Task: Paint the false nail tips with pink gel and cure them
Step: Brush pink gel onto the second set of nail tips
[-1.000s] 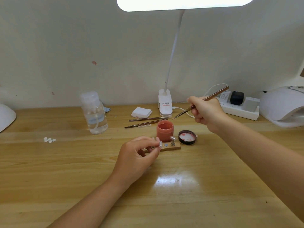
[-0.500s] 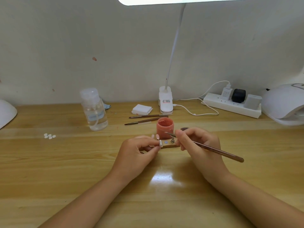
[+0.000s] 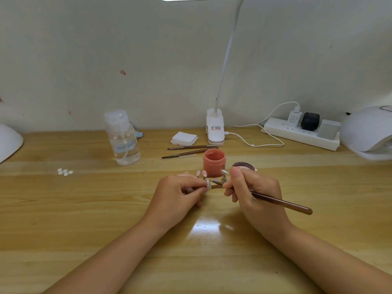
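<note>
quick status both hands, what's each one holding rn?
Left hand: closed, pinching a nail tip on its holder.
Right hand: closed on the brush, bristle end at that nail tip.

Two hands are counted, the left hand [image 3: 180,192] and the right hand [image 3: 254,189]. Three brushes are seen: one held brush [image 3: 280,201] and two spare brushes [image 3: 188,150] lying farther back. One pink jar [image 3: 214,163], one clear bottle [image 3: 123,139] and four loose white tips [image 3: 64,172] at far left are counted.
</note>
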`<state>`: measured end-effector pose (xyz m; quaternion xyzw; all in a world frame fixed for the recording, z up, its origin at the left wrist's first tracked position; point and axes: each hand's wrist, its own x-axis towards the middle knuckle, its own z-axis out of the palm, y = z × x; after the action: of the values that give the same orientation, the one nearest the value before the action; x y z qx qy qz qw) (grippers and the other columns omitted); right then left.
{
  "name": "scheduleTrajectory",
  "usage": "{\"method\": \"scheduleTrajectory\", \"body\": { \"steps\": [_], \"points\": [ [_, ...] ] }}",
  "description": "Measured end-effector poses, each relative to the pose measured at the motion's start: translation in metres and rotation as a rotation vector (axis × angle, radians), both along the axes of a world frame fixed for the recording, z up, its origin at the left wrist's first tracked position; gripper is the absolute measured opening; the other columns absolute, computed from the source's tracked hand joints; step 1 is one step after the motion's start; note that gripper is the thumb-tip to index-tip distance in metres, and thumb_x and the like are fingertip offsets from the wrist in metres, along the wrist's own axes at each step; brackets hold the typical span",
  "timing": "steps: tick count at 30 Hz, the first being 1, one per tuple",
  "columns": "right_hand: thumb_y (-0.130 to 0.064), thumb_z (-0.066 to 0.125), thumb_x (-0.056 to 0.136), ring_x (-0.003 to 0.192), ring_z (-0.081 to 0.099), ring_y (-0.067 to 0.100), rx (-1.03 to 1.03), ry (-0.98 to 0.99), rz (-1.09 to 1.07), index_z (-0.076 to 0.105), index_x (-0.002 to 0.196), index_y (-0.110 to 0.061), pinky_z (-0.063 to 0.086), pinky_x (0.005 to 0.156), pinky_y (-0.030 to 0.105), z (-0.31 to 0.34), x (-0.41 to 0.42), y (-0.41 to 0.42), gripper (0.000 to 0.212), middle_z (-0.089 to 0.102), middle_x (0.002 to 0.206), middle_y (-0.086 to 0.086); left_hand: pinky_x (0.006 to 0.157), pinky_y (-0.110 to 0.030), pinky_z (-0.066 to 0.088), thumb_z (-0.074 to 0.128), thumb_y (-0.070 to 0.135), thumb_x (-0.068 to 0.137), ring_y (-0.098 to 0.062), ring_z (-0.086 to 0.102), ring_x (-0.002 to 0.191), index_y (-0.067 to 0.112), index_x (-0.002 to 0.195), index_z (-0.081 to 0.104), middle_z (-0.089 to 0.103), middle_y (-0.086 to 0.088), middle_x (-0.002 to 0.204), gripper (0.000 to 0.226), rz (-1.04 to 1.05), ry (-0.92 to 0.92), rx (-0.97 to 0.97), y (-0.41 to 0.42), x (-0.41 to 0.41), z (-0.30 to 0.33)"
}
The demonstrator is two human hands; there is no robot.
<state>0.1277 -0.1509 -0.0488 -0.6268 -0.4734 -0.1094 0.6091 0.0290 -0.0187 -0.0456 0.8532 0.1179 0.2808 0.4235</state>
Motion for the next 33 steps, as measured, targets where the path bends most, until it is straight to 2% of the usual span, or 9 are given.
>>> {"method": "scheduleTrajectory", "body": {
  "steps": [2, 4, 7, 18, 21, 25, 28, 30, 33],
  "points": [
    [-0.028, 0.045, 0.090, 0.050, 0.056, 0.001, -0.003, -0.015, -0.002, 0.067, 0.065, -0.010, 0.045, 0.050, 0.015, -0.0008, 0.0009, 0.0004, 0.038, 0.060, 0.056, -0.009, 0.072, -0.022, 0.048, 0.070, 0.003, 0.077, -0.003, 0.060, 0.052, 0.016, 0.084, 0.075, 0.070, -0.007, 0.071, 0.015, -0.001, -0.006, 0.000, -0.0003, -0.0001, 0.0000],
    [-0.029, 0.045, 0.090, 0.051, 0.057, 0.001, -0.008, -0.019, -0.002, 0.067, 0.066, -0.008, 0.045, 0.051, 0.016, -0.0022, 0.0018, 0.0006, 0.039, 0.060, 0.056, -0.007, 0.082, -0.030, 0.048, 0.070, 0.004, 0.078, -0.001, 0.060, 0.052, 0.017, 0.084, 0.075, 0.070, -0.007, 0.070, 0.015, -0.001, -0.002, 0.007, -0.0006, -0.0002, -0.0002],
    [-0.029, 0.045, 0.090, 0.052, 0.057, 0.002, -0.016, -0.028, -0.006, 0.067, 0.066, -0.009, 0.044, 0.052, 0.015, -0.0029, 0.0023, 0.0007, 0.038, 0.060, 0.057, -0.008, 0.088, -0.038, 0.047, 0.069, 0.004, 0.077, 0.000, 0.059, 0.052, 0.018, 0.083, 0.074, 0.070, -0.008, 0.070, 0.017, 0.001, 0.004, 0.006, -0.0012, 0.0000, 0.0000],
    [-0.020, 0.052, 0.091, 0.045, 0.052, -0.004, -0.032, -0.046, -0.009, 0.065, 0.058, -0.010, 0.038, 0.049, 0.007, -0.0046, 0.0014, -0.0014, 0.037, 0.056, 0.050, -0.010, 0.093, -0.047, 0.046, 0.068, 0.002, 0.078, 0.004, 0.058, 0.053, 0.016, 0.084, 0.074, 0.071, -0.011, 0.071, 0.017, 0.011, 0.025, -0.012, -0.0026, -0.0004, 0.0007],
    [-0.024, 0.047, 0.090, 0.043, 0.050, -0.003, 0.009, -0.013, 0.016, 0.062, 0.057, -0.014, 0.037, 0.047, 0.008, -0.0030, -0.0002, -0.0035, 0.038, 0.053, 0.048, -0.012, 0.095, -0.046, 0.045, 0.069, 0.003, 0.078, 0.001, 0.059, 0.052, 0.018, 0.084, 0.074, 0.072, -0.010, 0.073, 0.018, 0.012, 0.029, -0.015, -0.0030, -0.0008, 0.0006],
    [-0.030, 0.046, 0.089, 0.048, 0.055, 0.005, 0.014, 0.048, 0.002, 0.064, 0.061, -0.015, 0.045, 0.049, 0.020, -0.0009, -0.0001, -0.0008, 0.036, 0.059, 0.052, -0.004, 0.093, -0.048, 0.046, 0.069, 0.004, 0.078, 0.000, 0.059, 0.052, 0.030, 0.079, 0.071, 0.071, -0.010, 0.071, 0.027, 0.011, 0.021, -0.012, -0.0036, -0.0016, 0.0025],
    [-0.022, 0.050, 0.090, 0.049, 0.056, 0.008, -0.024, 0.059, -0.023, 0.066, 0.063, -0.012, 0.048, 0.050, 0.027, -0.0006, -0.0003, 0.0014, 0.033, 0.061, 0.054, -0.004, 0.093, -0.048, 0.047, 0.069, 0.004, 0.078, 0.000, 0.059, 0.052, 0.033, 0.079, 0.070, 0.071, -0.011, 0.072, 0.030, 0.010, 0.023, -0.006, -0.0032, -0.0015, 0.0028],
    [-0.023, 0.050, 0.090, 0.049, 0.056, 0.007, -0.037, 0.047, -0.016, 0.066, 0.062, -0.011, 0.047, 0.049, 0.025, -0.0006, -0.0004, 0.0014, 0.033, 0.061, 0.054, -0.006, 0.093, -0.049, 0.046, 0.069, 0.003, 0.078, 0.000, 0.060, 0.052, 0.033, 0.079, 0.070, 0.071, -0.010, 0.072, 0.029, 0.013, 0.026, -0.009, -0.0028, -0.0014, 0.0023],
    [-0.032, 0.047, 0.089, 0.045, 0.053, 0.002, -0.033, 0.042, 0.016, 0.064, 0.058, -0.012, 0.042, 0.048, 0.017, -0.0014, -0.0008, -0.0013, 0.041, 0.058, 0.050, -0.004, 0.095, -0.050, 0.045, 0.068, 0.003, 0.078, 0.000, 0.060, 0.052, 0.021, 0.085, 0.073, 0.071, -0.010, 0.072, 0.020, 0.008, 0.031, -0.030, -0.0024, -0.0005, 0.0003]
  ]
}}
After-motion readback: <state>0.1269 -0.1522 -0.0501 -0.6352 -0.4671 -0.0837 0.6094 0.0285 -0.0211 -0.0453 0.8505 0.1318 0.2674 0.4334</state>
